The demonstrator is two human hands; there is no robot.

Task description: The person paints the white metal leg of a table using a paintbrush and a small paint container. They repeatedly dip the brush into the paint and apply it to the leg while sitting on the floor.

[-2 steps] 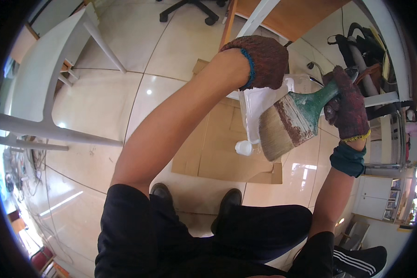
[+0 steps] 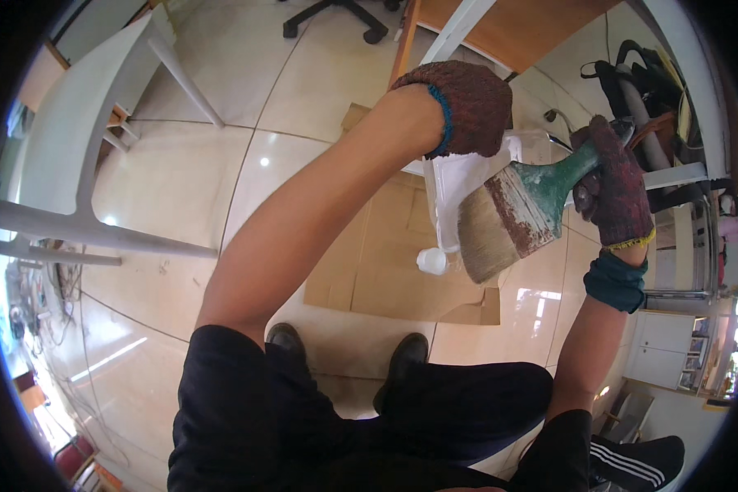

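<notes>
Above flattened cardboard on glossy tile, your knit-gloved right hand grips a wide, green-handled paintbrush; your left hand clasps a tilted clear plastic jug.

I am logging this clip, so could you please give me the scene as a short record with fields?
left hand: gloved left hand grips the top of a white jug, which is tilted with its cap low
right hand: gloved right hand holds a brush by its green handle
brush: wide, pale bristles, held against the jug's side
below: cardboard flat on the tiled floor
person: black shoes, dark trousers
around: white table frame at left
</notes>
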